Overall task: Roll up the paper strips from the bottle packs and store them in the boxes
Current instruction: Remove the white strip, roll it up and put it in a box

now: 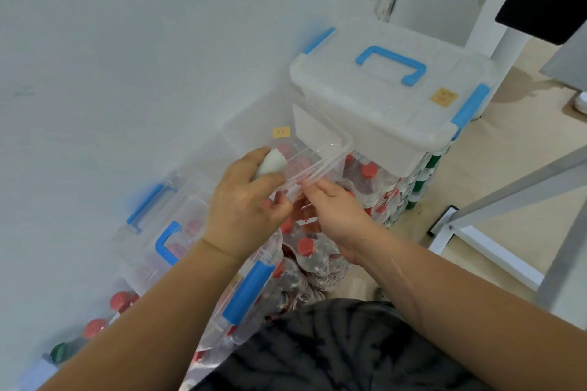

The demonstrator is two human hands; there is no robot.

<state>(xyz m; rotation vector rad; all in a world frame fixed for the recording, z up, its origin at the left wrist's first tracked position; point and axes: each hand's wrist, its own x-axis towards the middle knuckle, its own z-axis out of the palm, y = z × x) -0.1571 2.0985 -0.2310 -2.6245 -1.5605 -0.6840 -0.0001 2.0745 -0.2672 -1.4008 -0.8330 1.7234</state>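
— While the roll sits this loosely in my left hand, what keeps the winding tidy?

— Tension, I judge. My left hand is curled shut on the white roll, thumb and fingers wrapped round its body, its open end poking out just above my knuckles. From there the strip runs clear and shiny out to a bend beside the lidded box, then back toward my right hand.

— And the right?

— Its fingertips are pinched together on the strip's near run, just beside my left fingers. Whether they grip both layers, I cannot tell.

— So the next turn?

— I'd keep the pinch light so the strip slides, hold its edges level with the roll's end, and twist the left wrist instead of tugging. Below my fingers lie the red-capped bottle packs; the open box waits just beyond my left wrist.
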